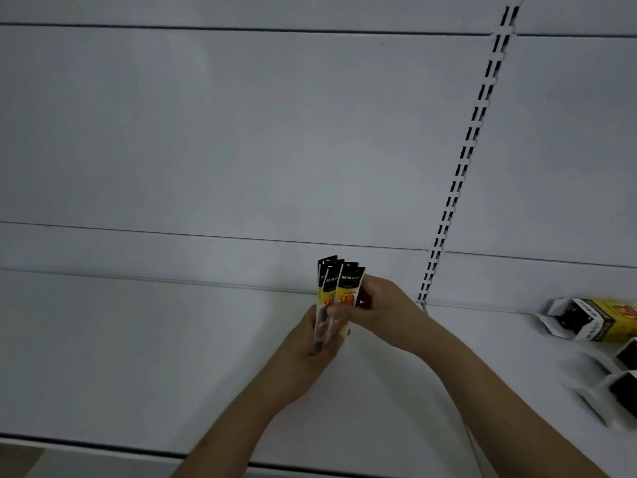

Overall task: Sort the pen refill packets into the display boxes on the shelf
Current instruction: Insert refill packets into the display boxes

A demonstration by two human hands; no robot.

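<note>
Several black-and-yellow pen refill packets (339,288) stand upright as a fanned bundle above the white shelf (138,339). My left hand (312,343) grips the bundle's lower end from below. My right hand (382,308) pinches the packets on the right side of the fan, thumb in front. At the far right of the shelf lie open display boxes: a yellow-and-white one (593,320) on its side with dark refills showing, and two white ones (620,391) in front of it, partly cut off by the frame edge.
A white back panel (241,132) rises behind the shelf. A slotted metal upright (462,160) runs diagonally down to the shelf just right of my hands. The shelf's front edge (103,446) crosses the bottom of the view.
</note>
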